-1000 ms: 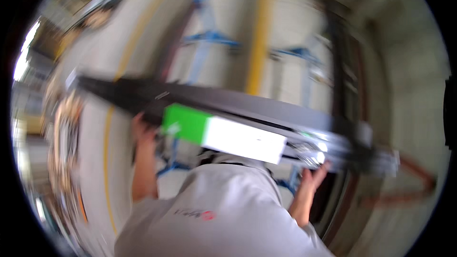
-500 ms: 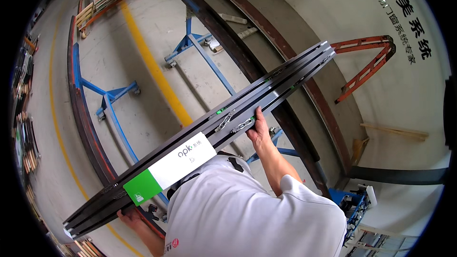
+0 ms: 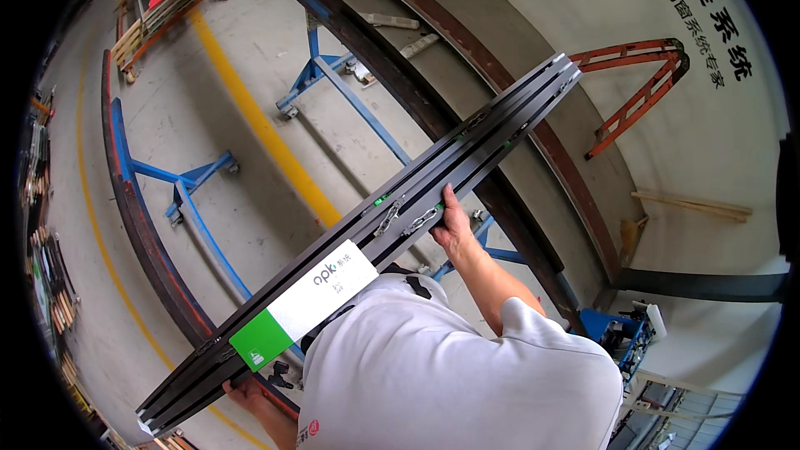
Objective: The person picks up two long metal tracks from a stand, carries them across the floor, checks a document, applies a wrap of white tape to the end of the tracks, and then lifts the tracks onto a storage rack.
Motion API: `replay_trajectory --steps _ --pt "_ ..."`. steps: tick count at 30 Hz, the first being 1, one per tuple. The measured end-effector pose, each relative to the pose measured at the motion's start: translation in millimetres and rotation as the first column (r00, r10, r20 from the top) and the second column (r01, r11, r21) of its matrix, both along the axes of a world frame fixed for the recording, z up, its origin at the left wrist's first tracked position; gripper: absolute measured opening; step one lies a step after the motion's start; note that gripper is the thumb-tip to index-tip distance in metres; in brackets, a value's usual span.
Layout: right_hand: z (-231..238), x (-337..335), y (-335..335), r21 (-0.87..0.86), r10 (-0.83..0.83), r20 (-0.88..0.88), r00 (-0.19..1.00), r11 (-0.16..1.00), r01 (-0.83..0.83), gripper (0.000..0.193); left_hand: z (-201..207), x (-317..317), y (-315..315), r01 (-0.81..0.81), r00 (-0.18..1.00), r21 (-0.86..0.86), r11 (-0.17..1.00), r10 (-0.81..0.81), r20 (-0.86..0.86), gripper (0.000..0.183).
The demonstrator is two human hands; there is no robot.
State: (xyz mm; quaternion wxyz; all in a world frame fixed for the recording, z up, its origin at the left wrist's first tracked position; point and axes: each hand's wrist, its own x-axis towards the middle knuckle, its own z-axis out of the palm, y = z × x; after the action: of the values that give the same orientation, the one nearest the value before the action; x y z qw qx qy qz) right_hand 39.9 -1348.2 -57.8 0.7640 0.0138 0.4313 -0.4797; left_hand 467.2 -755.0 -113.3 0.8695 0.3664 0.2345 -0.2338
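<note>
A long dark grey metal profile (image 3: 500, 129) with lengthwise grooves runs diagonally in front of me, from the lower left to the upper right. My right hand (image 3: 452, 221) grips its near edge around the middle, thumb on top. Closer to the lower left end, my left hand (image 3: 247, 393) holds it by the near edge, its fingers partly hidden underneath. A white and green label (image 3: 337, 275) lies along the upper face. Between that label and my right hand, chain-like metal fittings (image 3: 421, 221) sit on the profile.
Dark beams (image 3: 400, 87) on blue wheeled stands (image 3: 321, 75) pass beneath and beyond the profile. An orange folding frame (image 3: 637, 87) leans at the white wall. A wooden-slatted cart (image 3: 158, 12) stands far left; a blue bin (image 3: 612, 333) is at right.
The profile lies at a slightly steeper slant in view, its lower left end further right and its far end higher. Both hands keep their hold. The surroundings have shifted a little.
</note>
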Motion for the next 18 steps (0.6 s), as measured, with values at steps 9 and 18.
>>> replay_trajectory --steps 9,18 --pt "10.8 -5.1 -0.1 0.051 0.095 -0.089 0.991 0.995 -0.090 0.054 69.5 -25.6 -43.2 0.225 0.974 0.327 0.918 -0.222 -0.048 0.045" --pt "46.8 -23.1 -8.5 0.311 0.616 -0.468 0.634 0.786 -0.534 0.073 80.9 1.4 -19.1 0.551 0.817 0.359 0.753 -0.399 -0.417 0.032"
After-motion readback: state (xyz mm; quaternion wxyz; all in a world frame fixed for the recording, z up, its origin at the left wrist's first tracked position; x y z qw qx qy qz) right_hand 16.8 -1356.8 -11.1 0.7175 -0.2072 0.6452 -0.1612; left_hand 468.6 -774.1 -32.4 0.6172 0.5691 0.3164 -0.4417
